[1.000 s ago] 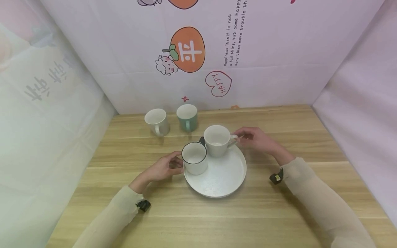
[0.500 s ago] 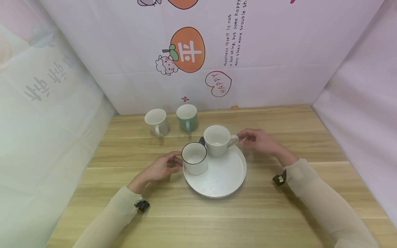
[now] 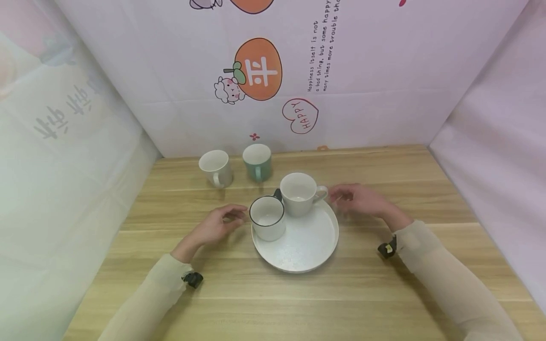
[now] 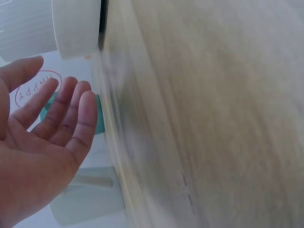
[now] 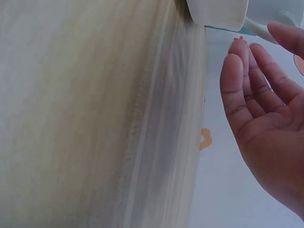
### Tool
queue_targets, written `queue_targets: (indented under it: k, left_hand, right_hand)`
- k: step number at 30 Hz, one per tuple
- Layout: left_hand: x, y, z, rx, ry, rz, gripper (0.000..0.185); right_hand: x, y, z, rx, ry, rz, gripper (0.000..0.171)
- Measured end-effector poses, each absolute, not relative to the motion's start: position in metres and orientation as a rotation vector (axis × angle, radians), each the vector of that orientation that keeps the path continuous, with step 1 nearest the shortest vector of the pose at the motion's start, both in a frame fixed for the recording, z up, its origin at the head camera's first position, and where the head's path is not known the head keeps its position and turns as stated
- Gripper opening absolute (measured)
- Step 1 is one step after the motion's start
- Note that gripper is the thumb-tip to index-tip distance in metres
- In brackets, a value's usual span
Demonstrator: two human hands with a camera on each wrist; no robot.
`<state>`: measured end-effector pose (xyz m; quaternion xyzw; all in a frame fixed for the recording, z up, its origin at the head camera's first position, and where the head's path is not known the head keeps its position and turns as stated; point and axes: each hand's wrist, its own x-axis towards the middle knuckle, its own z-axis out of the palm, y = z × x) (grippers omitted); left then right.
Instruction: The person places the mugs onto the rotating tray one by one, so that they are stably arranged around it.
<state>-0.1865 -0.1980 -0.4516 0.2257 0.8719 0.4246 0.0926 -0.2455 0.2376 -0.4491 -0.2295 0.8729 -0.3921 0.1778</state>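
Two mugs stand upright on a round white tray (image 3: 309, 244). The front-left one is a white mug with a dark rim (image 3: 268, 227) and a dark handle pointing back. Behind it to the right is a plain white mug (image 3: 298, 196), its handle toward the right. My left hand (image 3: 215, 225) is just left of the dark-rimmed mug, fingers loosely bent and holding nothing. Right of the white mug's handle, my right hand (image 3: 360, 199) is also without anything in it. Both wrist views show the palms with fingers relaxed and apart from the mugs.
A pale grey-white mug (image 3: 215, 168) and a green mug (image 3: 258, 163) stand at the back left of the wooden table (image 3: 273, 308). A printed white cloth (image 3: 362, 109) rises along the table's back edge, with more cloth on both sides.
My right hand has let go of the white mug's handle and drawn back to the right. My left hand has moved left, off the dark-rimmed mug. The mugs and tray stay in place.
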Motion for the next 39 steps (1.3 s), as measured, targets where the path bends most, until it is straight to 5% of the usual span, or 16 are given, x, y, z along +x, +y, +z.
queue_targets:
  k: [21, 39]
  left_hand:
    - [-0.214, -0.236, -0.446, 0.101, 2.676, 1.527, 0.034]
    - [-0.221, -0.245, -0.444, -0.029, 2.617, 1.596, 0.038]
  right_hand:
    - [-0.241, 0.234, -0.459, -0.677, 2.354, -1.110, 0.037]
    - [-0.234, 0.239, -0.459, -0.687, 2.244, -1.155, 0.053]
